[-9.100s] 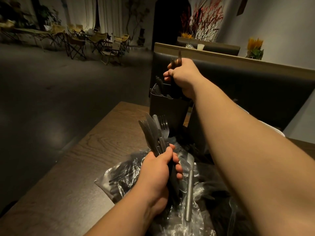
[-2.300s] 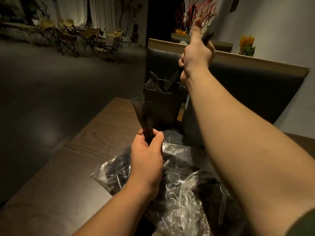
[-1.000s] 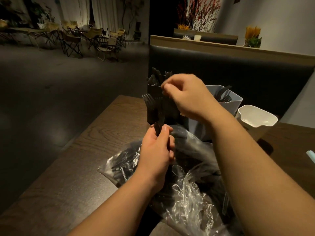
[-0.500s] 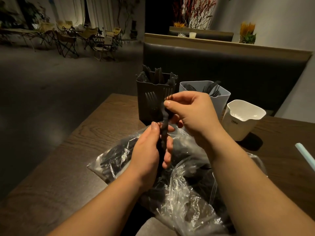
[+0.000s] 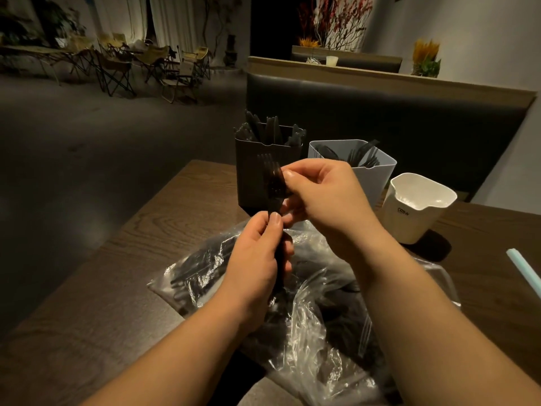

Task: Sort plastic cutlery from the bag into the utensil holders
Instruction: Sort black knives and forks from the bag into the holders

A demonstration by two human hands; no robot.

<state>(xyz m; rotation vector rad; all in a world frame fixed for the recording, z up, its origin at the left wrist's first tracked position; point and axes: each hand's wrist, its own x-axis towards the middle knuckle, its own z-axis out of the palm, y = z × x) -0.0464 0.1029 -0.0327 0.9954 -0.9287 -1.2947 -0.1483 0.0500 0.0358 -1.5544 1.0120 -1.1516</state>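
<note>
My left hand (image 5: 257,259) grips the handles of a small bunch of black plastic forks (image 5: 272,183), tines up, above the clear plastic bag (image 5: 307,312) of black cutlery. My right hand (image 5: 325,194) pinches the fork heads near the tines. Behind stand three holders: a dark one (image 5: 251,168) full of black knives, a grey one (image 5: 377,177) with black forks or spoons, and a white one (image 5: 409,218) that looks empty.
The dark wooden table (image 5: 146,244) ends at the left and far edges. A black padded bench back (image 5: 380,112) rises behind the holders. A pale blue straw-like stick (image 5: 524,272) lies at the right. Folding chairs stand far off left.
My right hand came back from the holders to the forks in my left hand and now pinches their heads. The bunch in my left hand has stayed over the bag.
</note>
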